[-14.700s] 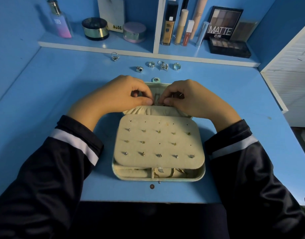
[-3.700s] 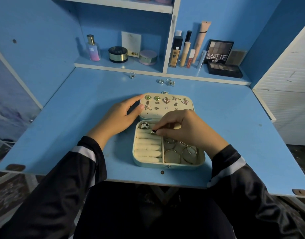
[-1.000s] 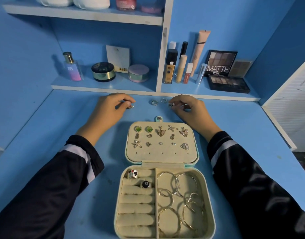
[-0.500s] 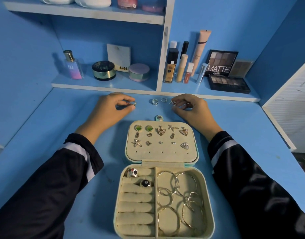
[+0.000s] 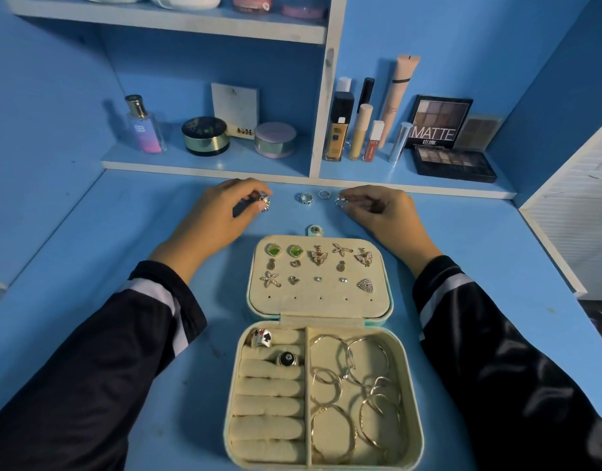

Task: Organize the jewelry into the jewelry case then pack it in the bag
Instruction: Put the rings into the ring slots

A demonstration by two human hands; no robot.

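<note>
Gently, with left hand (image 5: 211, 215) pinching a ring (image 5: 265, 201) at 11 o'clock of the open case (image 5: 321, 319) and right hand (image 5: 381, 215) pinching another ring (image 5: 341, 199) at 1 o'clock, lift clear, then seat between empty rolls (image 5: 269, 406).

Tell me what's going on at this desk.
A person is sorting jewelry. The left hand pinches a decorated silver ring and the right hand pinches a winged silver ring at the blue desk's far edge. Two loose silver rings lie between them. The open cream jewelry case holds earrings, two rings and gold hoops.
</note>
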